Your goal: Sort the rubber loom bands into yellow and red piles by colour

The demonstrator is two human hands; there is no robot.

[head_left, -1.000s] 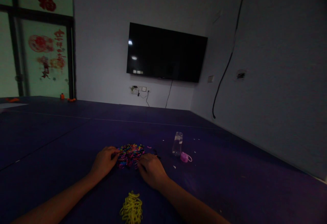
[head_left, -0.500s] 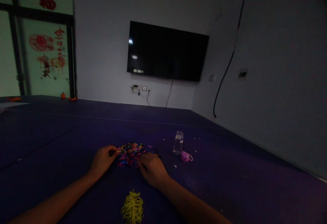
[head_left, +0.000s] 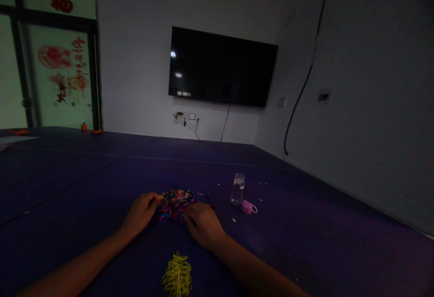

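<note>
A heap of small multicoloured rubber bands [head_left: 175, 204] lies on the dark blue-purple surface in front of me. At its left edge, my left hand [head_left: 144, 207] has thumb and forefinger pinched on a yellow rubber band [head_left: 159, 197]. My right hand [head_left: 202, 224] rests against the heap's right side, fingers curled down and closed; whatever they hold is hidden. Nearer to me, between my forearms, is a separate pile of yellow rubber bands [head_left: 177, 276].
To the right stands a clear bottle [head_left: 238, 190] without its lid, and a pink cap [head_left: 248, 207] with a loop lies beside it. White scraps [head_left: 233, 220] are scattered around there. Orange objects [head_left: 96, 131] sit at the far left edge. A television [head_left: 222, 67] hangs on the wall.
My left hand has shifted slightly at the heap's left edge, its pinch now closer to the bands. My right hand stays almost still. The view has moved a little.
</note>
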